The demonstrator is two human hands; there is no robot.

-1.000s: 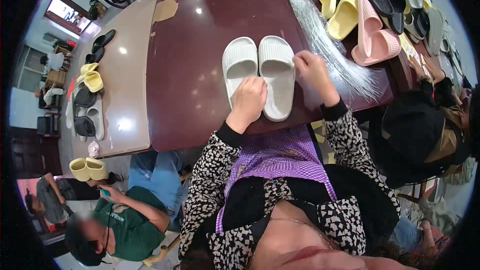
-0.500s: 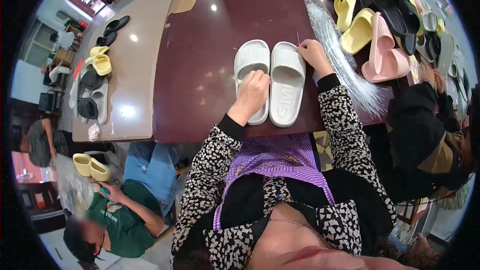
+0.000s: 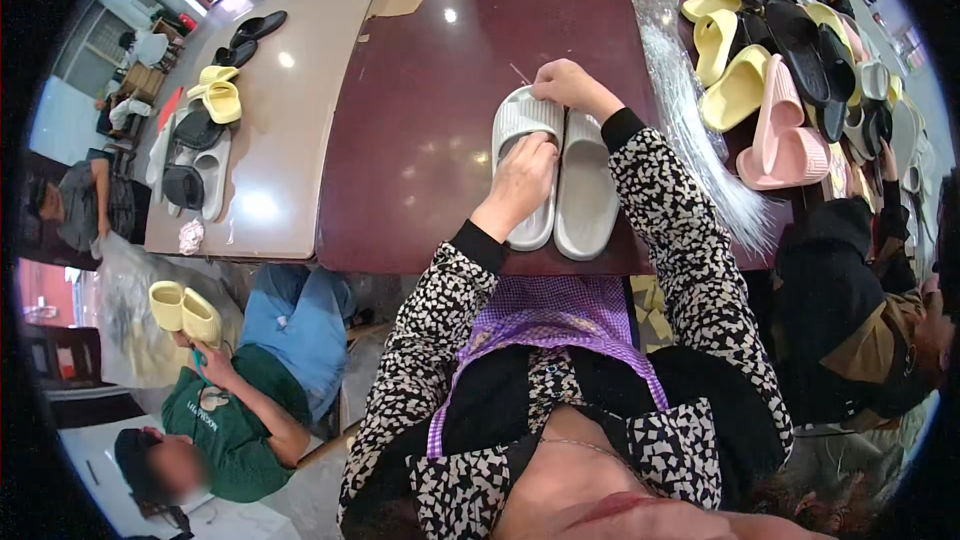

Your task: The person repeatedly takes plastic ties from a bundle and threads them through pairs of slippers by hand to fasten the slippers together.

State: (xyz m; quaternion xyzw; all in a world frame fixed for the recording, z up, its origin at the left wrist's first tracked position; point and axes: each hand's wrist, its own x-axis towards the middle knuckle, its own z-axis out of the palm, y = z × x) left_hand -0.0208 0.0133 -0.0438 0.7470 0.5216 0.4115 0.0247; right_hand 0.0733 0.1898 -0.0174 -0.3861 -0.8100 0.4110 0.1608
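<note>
A pair of white slippers stands side by side near the table's front edge, the left slipper [image 3: 527, 112] touching the right slipper [image 3: 587, 205]. My left hand [image 3: 517, 183] rests on the left one, its curled fingertips tucked in the foot opening just behind the ribbed strap; what they pinch is hidden. Bent over the slippers' toe ends, my right hand [image 3: 577, 90] is closed in a pinch by the left slipper's tip. A thin strand [image 3: 519, 73] sticks out there, at its fingertips.
Right of the slippers lies a bundle of whitish strands [image 3: 690, 130] in clear plastic. Past it are heaped yellow, black and pink slippers [image 3: 780, 125]. More slippers [image 3: 205, 135] stand on the pale table at left. A seated co-worker [image 3: 245, 420] holds yellow slippers [image 3: 186, 310].
My right hand has moved left, from the right slipper's toe to the left slipper's toe. My left hand stays at the left slipper. A hand now shows by the far grey-white slippers.
</note>
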